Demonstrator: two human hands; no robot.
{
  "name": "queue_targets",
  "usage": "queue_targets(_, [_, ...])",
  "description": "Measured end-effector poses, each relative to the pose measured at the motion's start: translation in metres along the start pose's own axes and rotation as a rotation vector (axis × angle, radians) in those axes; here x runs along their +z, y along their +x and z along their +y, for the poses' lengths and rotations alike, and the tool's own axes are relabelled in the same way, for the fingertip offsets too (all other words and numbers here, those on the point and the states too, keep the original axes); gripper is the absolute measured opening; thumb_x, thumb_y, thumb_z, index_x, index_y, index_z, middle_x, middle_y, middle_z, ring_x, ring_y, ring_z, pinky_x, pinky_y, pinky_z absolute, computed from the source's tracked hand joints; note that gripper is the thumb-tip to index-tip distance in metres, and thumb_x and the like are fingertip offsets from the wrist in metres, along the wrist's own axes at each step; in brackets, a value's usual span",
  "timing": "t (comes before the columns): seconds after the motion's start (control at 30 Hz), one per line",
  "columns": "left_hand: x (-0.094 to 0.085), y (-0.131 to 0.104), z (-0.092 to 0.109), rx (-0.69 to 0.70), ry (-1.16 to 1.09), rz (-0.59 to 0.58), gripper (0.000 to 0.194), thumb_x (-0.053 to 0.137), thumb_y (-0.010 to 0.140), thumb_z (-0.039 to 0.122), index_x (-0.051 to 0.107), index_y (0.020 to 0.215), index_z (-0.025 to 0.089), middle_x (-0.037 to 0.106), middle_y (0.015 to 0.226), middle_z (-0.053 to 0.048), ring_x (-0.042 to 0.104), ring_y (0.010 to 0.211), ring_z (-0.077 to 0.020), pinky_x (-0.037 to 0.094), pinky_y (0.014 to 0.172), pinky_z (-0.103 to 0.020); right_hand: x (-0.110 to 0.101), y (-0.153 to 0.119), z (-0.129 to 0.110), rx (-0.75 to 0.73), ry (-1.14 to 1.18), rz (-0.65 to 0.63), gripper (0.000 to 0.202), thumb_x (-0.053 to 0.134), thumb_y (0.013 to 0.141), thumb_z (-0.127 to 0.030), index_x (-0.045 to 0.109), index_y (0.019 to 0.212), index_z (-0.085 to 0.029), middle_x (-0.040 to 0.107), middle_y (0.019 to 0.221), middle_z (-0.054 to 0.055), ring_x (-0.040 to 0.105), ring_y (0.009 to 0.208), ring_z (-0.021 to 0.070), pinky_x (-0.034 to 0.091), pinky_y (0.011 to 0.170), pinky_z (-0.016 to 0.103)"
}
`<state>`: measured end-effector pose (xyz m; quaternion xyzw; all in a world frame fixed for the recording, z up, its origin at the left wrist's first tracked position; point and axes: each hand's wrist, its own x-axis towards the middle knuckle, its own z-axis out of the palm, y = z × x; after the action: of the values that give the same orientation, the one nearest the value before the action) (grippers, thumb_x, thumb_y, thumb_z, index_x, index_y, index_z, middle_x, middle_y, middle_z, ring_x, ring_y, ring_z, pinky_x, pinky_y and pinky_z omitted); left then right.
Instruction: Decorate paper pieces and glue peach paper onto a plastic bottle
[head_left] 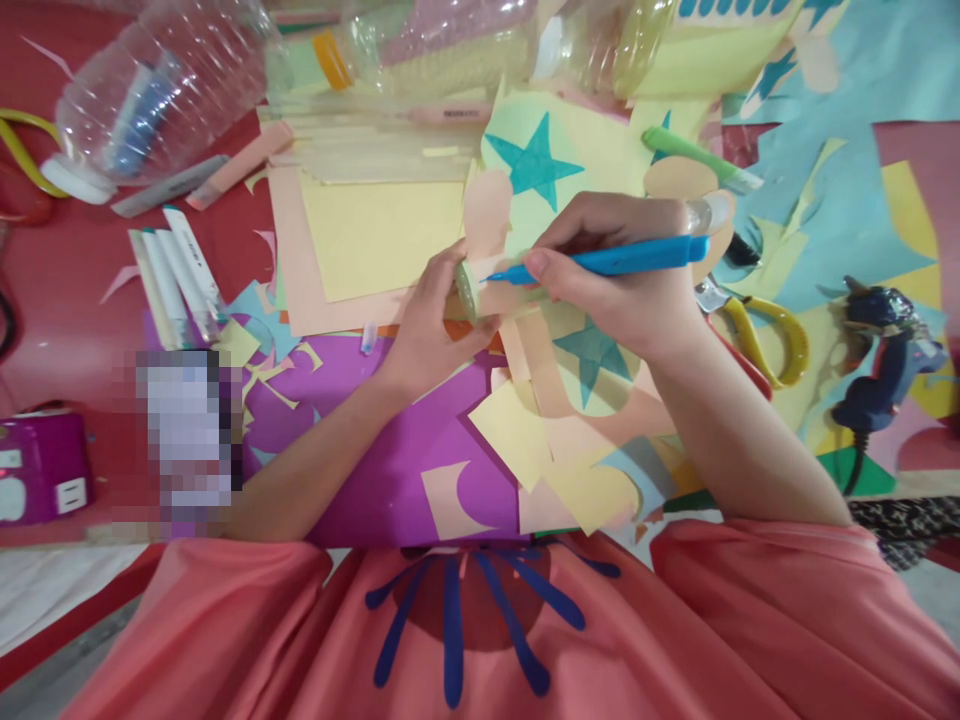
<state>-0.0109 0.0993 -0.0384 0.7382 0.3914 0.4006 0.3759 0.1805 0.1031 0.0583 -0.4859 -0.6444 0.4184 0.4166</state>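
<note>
My right hand (619, 265) is closed around a blue pen (637, 257), its tip touching or very near a small pale rolled piece (499, 288). Fingers and thumb of my left hand (435, 325) grip that piece at its left end, where a round greenish rim shows. Behind it lies a peach paper cutout with a rounded end (487, 205). A pale green sheet carries a teal star (534, 160), and a second teal star (594, 358) lies below my right hand.
Clear plastic bottles (172, 90) lie along the back. Markers (184, 270) and a blurred-out rectangle (187, 430) are at left. Yellow-handled scissors (776, 340) and a dark blue corded tool (881, 380) lie at right. Paper scraps (514, 430) cover purple sheets.
</note>
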Motion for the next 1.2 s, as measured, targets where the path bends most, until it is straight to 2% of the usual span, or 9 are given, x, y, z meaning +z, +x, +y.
queue_targets(0.13, [-0.003, 0.001, 0.0022, 0.007, 0.004, -0.058, 0.06, 0.058, 0.089, 0.057, 0.036, 0.138, 0.031, 0.047, 0.142, -0.009, 0.042, 0.139, -0.0323, 0.037, 0.115, -0.058, -0.001, -0.0003, -0.0009, -0.019, -0.043, 0.023, 0.03, 0.073, 0.078, -0.036, 0.052, 0.06, -0.024, 0.051, 0.056, -0.002, 0.048, 0.053, 0.0124, 0.046, 0.053, 0.03])
queue_targets(0.27, [-0.0044, 0.0013, 0.0031, 0.002, -0.001, -0.054, 0.06, 0.059, 0.088, 0.058, 0.037, 0.137, 0.031, 0.048, 0.141, -0.009, 0.044, 0.137, -0.0312, 0.037, 0.115, -0.056, -0.0032, -0.0006, -0.001, -0.002, -0.061, 0.01, 0.03, 0.071, 0.08, -0.035, 0.05, 0.061, -0.025, 0.049, 0.056, -0.003, 0.048, 0.054, 0.0127, 0.044, 0.052, 0.03])
queue_targets(0.47, [-0.0029, 0.0003, 0.0043, 0.016, 0.05, -0.035, 0.06, 0.057, 0.089, 0.059, 0.037, 0.138, 0.029, 0.049, 0.142, -0.011, 0.045, 0.137, -0.0305, 0.038, 0.114, -0.052, -0.0048, -0.0014, -0.0036, -0.067, -0.084, 0.068, 0.027, 0.068, 0.079, -0.023, 0.052, 0.057, -0.026, 0.054, 0.055, -0.002, 0.044, 0.048, 0.0124, 0.038, 0.047, 0.032])
queue_targets(0.6, [-0.002, 0.0002, 0.0036, 0.033, 0.059, -0.018, 0.06, 0.056, 0.089, 0.059, 0.038, 0.138, 0.029, 0.049, 0.141, -0.011, 0.046, 0.136, -0.0305, 0.039, 0.114, -0.051, -0.0046, -0.002, -0.0029, -0.035, -0.094, 0.07, 0.026, 0.066, 0.08, -0.023, 0.052, 0.057, -0.026, 0.055, 0.055, -0.003, 0.046, 0.048, 0.0128, 0.037, 0.046, 0.032])
queue_targets(0.77, [-0.0032, 0.0006, 0.0023, 0.05, 0.054, -0.032, 0.059, 0.057, 0.09, 0.057, 0.037, 0.138, 0.03, 0.049, 0.141, -0.01, 0.046, 0.137, -0.0304, 0.038, 0.114, -0.052, -0.0041, -0.0019, -0.0004, -0.067, -0.047, 0.093, 0.03, 0.067, 0.078, -0.027, 0.049, 0.055, -0.025, 0.051, 0.052, -0.004, 0.045, 0.046, 0.0111, 0.032, 0.045, 0.03])
queue_targets(0.83, [-0.0031, 0.0006, 0.0024, 0.05, 0.054, -0.029, 0.059, 0.057, 0.09, 0.057, 0.037, 0.138, 0.03, 0.049, 0.142, -0.01, 0.045, 0.137, -0.0302, 0.038, 0.114, -0.052, -0.0034, -0.002, -0.0006, -0.066, -0.035, 0.091, 0.03, 0.067, 0.078, -0.027, 0.049, 0.055, -0.024, 0.052, 0.053, -0.004, 0.046, 0.047, 0.0109, 0.032, 0.045, 0.029])
queue_targets(1.03, [-0.0023, 0.0005, 0.0037, 0.039, 0.063, -0.018, 0.059, 0.054, 0.09, 0.06, 0.037, 0.138, 0.03, 0.049, 0.141, -0.01, 0.046, 0.136, -0.0291, 0.039, 0.115, -0.05, -0.0013, -0.0027, -0.0008, -0.076, 0.036, 0.154, 0.025, 0.062, 0.075, -0.013, 0.052, 0.056, -0.024, 0.055, 0.051, -0.004, 0.047, 0.044, 0.0097, 0.037, 0.045, 0.027])
queue_targets(1.1, [-0.0031, 0.0008, 0.0025, 0.05, 0.073, -0.013, 0.058, 0.055, 0.09, 0.06, 0.037, 0.137, 0.031, 0.048, 0.141, -0.01, 0.044, 0.137, -0.0289, 0.038, 0.115, -0.049, -0.002, -0.0032, -0.0007, -0.06, 0.086, 0.162, 0.021, 0.062, 0.079, -0.019, 0.055, 0.06, -0.025, 0.058, 0.053, -0.004, 0.05, 0.045, 0.0107, 0.041, 0.045, 0.028])
queue_targets(1.2, [-0.0052, 0.0013, -0.0014, 0.054, 0.093, 0.035, 0.057, 0.055, 0.088, 0.062, 0.039, 0.134, 0.033, 0.044, 0.141, -0.009, 0.039, 0.139, -0.0298, 0.038, 0.114, -0.049, -0.0038, -0.0046, -0.0015, -0.009, 0.074, 0.142, 0.02, 0.063, 0.085, -0.038, 0.062, 0.07, -0.026, 0.064, 0.062, -0.002, 0.057, 0.051, 0.0137, 0.046, 0.047, 0.03])
